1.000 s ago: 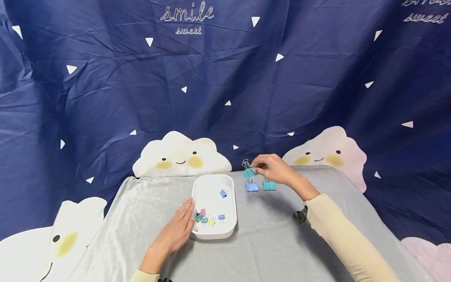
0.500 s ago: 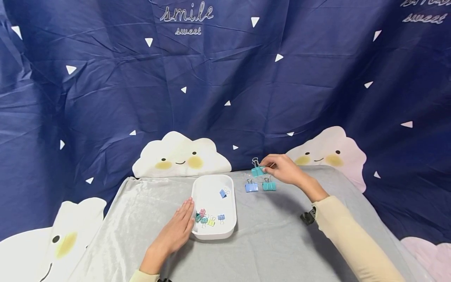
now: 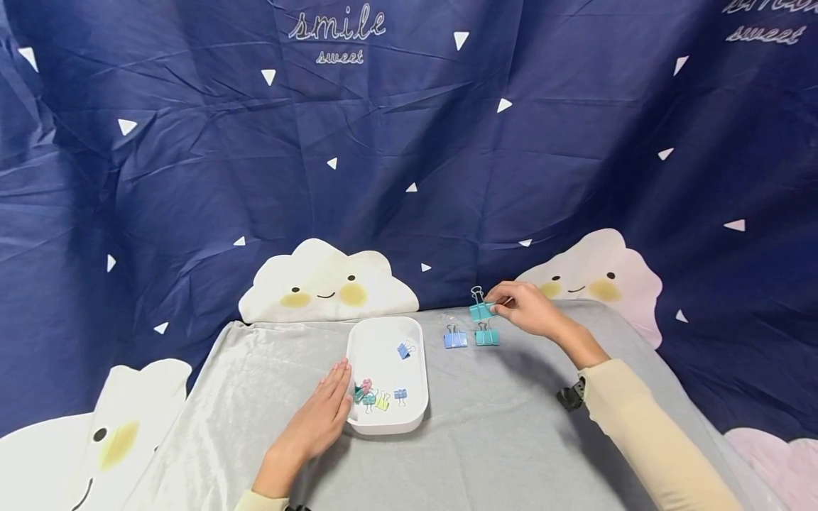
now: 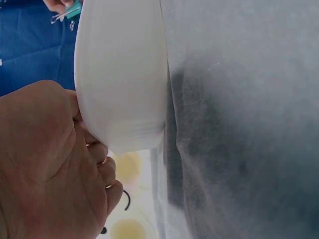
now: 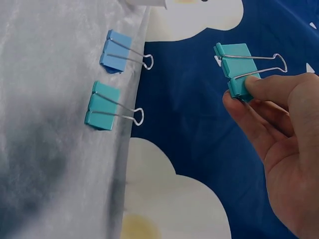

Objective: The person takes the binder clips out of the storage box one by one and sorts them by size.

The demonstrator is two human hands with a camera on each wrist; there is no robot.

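A lg teal binder clip (image 3: pixel 481 311) is being pinched btwn the thumb & fingers of the R hand (image 3: pixel 527 309), held aloft to the right of the white tray (image 3: pixel 386 429), wire handles pointed up! Below it, also right of the tray, a 2nd teal binder clip (image 3: pixel 487 338) is set on the grey-clothed worktop (image 3: pixel 473 454); a lg blue binder clip (image 3: pixel 455 339) is placed btwn that one & the tray, apart from both.

Over at the tray's left side, its wall is touched by the L hand (image 3: pixel 316 419), fingers released, laid nearly straight along it.

Inside the tray, near-left corner: a dark green clip (image 3: pixel 358 394), pink clip (image 3: pixel 366 386), sm teal clip (image 3: pixel 368 401) & yellow clip (image 3: pixel 382 402) are bunched; just right of these a sm blue clip (image 3: pixel 400 393) is seen, w/ another blue clip (image 3: pixel 404 350) toward the tray's far right.

Behind the tray, a navy curtain (image 3: pixel 383 142) is hung, printed w/ clouds, white triangles & "smile sweet". A black wrist device (image 3: pixel 571 396) is worn on the R wrist, well right of the tray.
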